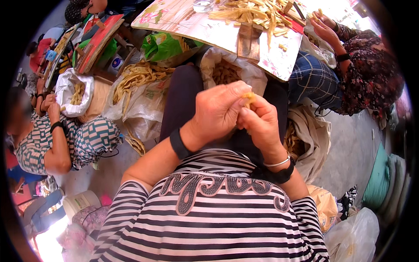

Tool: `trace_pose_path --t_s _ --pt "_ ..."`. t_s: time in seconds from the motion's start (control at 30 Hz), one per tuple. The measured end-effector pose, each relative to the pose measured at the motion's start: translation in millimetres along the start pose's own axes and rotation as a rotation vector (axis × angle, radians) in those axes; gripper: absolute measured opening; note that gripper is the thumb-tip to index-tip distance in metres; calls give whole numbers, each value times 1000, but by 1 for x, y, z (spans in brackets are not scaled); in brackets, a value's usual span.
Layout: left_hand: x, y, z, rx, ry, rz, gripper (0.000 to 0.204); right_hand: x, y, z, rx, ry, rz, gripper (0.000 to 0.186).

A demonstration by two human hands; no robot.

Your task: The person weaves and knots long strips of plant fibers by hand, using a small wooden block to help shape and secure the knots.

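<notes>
Above my lap, my left hand (218, 107) and my right hand (260, 122) meet with their fingers pinched together. Between the fingertips of both shows a small yellowish dried strip (248, 100), looking bent or knotted; most of it is hidden by the fingers. Just beyond my hands, a pale plastic sack (257, 83) stands between my knees, holding several short brownish-yellow pieces. Past it, a pile of long yellow strips (257, 13) lies on a light flowered board (187, 22). A small wooden block (249, 41) sits at the board's near edge.
To the left, a clear bag (146, 118) bulges with long strips, beside a white sack (64, 87) and a green bag (161, 46). A cloth sack (314, 135) stands by my right leg. Co-workers sit at left (41, 144) and right (371, 74).
</notes>
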State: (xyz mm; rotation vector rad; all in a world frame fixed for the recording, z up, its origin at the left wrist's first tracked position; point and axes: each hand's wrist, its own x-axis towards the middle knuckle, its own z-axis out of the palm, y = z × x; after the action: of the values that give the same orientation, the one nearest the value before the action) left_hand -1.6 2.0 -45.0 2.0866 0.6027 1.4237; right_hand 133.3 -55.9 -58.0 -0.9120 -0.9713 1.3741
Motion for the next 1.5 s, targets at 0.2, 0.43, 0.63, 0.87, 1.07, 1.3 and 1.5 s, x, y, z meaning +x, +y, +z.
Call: trace_pose_path --t_s 0.2,0.43,0.63,0.87,1.07,1.3,1.5 --pt "-6 3 6 -513 -158 -703 24 -2 4 2 -533 192 -152 16" --pt "0 4 -4 128 -209 -272 8 6 10 -4 268 94 329 24" --pt "0 15 2 157 -389 -196 12 -2 20 -30 549 -224 527 16" --pt "-5 8 14 153 -377 -424 11 -9 10 -20 -511 223 -104 21" --pt "-1 11 13 154 -335 -290 11 -9 4 -39 236 -30 311 19" --pt "9 18 10 141 -178 -276 10 -3 12 -45 738 -325 244 21" --pt "11 25 -3 28 -395 -334 7 -8 -3 -30 277 -49 178 18"
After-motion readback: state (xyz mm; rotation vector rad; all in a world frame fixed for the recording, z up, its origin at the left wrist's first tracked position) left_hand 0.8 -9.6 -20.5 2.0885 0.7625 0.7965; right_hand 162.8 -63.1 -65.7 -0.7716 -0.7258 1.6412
